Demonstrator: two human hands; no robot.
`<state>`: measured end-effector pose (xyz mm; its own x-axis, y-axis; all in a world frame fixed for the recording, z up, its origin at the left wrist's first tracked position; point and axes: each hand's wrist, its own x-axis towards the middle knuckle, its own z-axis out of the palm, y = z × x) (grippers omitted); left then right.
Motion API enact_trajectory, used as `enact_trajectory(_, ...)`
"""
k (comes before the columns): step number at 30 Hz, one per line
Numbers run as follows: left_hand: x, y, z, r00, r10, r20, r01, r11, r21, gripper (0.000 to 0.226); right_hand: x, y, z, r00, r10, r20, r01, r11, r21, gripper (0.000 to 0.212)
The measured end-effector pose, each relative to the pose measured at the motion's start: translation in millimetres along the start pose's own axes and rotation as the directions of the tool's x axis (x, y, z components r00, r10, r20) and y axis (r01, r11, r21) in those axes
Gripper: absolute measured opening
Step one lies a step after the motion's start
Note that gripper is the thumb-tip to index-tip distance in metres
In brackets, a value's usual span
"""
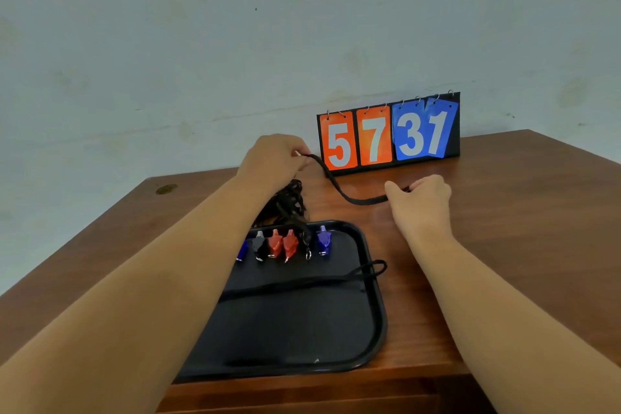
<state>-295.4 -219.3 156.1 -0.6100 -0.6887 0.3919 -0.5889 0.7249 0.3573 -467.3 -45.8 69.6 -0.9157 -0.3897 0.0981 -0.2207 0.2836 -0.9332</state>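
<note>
Brown wooden table (504, 228) is carrying, toward its left, a black rectangular plastic tray (302, 329), where a row of small plastic whistles (276, 242) in blue, black, red and purple is lying along the far edge and a loose black cord (285, 286) is trailing across the middle. Beyond the tray, the left hand (274, 158) is pinching one end of a flat black fabric strap (366, 201), with a tangle of black straps (285, 208) bunching beneath its wrist. The strap is sagging onto the table in front of a black flip scoreboard (389, 134) showing 57 in orange and 31 in blue, and at the right the right hand (420, 198) is pinching its other end.
</note>
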Motion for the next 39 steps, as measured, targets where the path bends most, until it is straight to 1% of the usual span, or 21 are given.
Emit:
enact_trajectory(2, -3, 13, -2, 0.998, 0.058, 0.013, -0.058, 0.998, 0.011, 0.016, -6, -3, 0, 0.999, -0.046, 0.008, 0.046, 0.999, -0.028, 0.045)
enact_trajectory(4, -5, 26, -1, 0.995, 0.088, 0.043, -0.087, 0.996, -0.028, 0.017, -12, -4, 1, 0.982, -0.178, 0.064, 0.181, 0.983, -0.037, 0.047)
enact_trajectory(6, -7, 35, 0, 0.994, 0.079, 0.072, -0.071, 0.992, -0.105, 0.017, -17, -4, 4, 0.933, -0.295, 0.203, 0.3, 0.954, 0.008, 0.055)
enact_trajectory(8, -7, 42, 2, 0.992, 0.09, 0.085, -0.076, 0.986, -0.147, 0.019, -21, -3, 6, 0.865, -0.33, 0.377, 0.331, 0.941, 0.065, 0.065)
enact_trajectory(9, -7, 44, 1, 0.991, 0.1, 0.09, -0.086, 0.985, -0.15, 0.019, -23, -3, 6, 0.832, -0.333, 0.444, 0.335, 0.939, 0.077, 0.066)
enact_trajectory(11, -9, 48, -1, 0.989, 0.12, 0.088, -0.106, 0.983, -0.151, 0.019, -25, -3, 4, 0.792, -0.336, 0.51, 0.341, 0.936, 0.087, 0.057)
enact_trajectory(14, -11, 50, -6, 0.989, 0.121, 0.084, -0.104, 0.978, -0.181, 0.02, -27, -2, 2, 0.782, -0.373, 0.499, 0.369, 0.923, 0.112, 0.03)
enact_trajectory(18, -21, 51, -21, 0.991, 0.113, 0.078, -0.091, 0.966, -0.241, 0.018, -32, -7, -4, 0.773, -0.397, 0.495, 0.383, 0.914, 0.134, 0.013)
enact_trajectory(22, -32, 50, -48, 0.995, 0.072, 0.063, -0.048, 0.944, -0.326, 0.013, -37, -23, -11, 0.777, -0.397, 0.488, 0.393, 0.912, 0.118, 0.017)
enact_trajectory(25, -41, 46, -71, 0.997, 0.052, 0.054, -0.029, 0.927, -0.373, 0.009, -44, -40, -21, 0.764, -0.402, 0.505, 0.398, 0.909, 0.123, 0.018)
enact_trajectory(28, -50, 39, -96, 0.999, 0.034, 0.03, -0.019, 0.915, -0.402, 0.006, -50, -59, -35, 0.767, -0.425, 0.482, 0.41, 0.901, 0.141, 0.022)
enact_trajectory(30, -57, 30, -111, 1.0, 0.019, 0.022, -0.006, 0.892, -0.452, 0.007, -54, -70, -43, 0.768, -0.43, 0.474, 0.427, 0.896, 0.12, 0.025)
enact_trajectory(32, -65, 19, -126, 1.0, 0.004, 0.015, 0.004, 0.866, -0.5, 0.008, -57, -82, -51, 0.757, -0.426, 0.495, 0.441, 0.893, 0.094, 0.031)
enact_trajectory(34, -76, 10, -139, 1.0, -0.017, -0.008, 0.01, 0.852, -0.524, 0.01, -61, -92, -59, 0.746, -0.416, 0.52, 0.429, 0.898, 0.103, 0.034)
enact_trajectory(39, -104, -18, -166, 0.993, -0.103, -0.057, 0.05, 0.807, -0.589, 0.015, -82, -112, -79, 0.687, -0.44, 0.578, 0.469, 0.876, 0.11, 0.031)
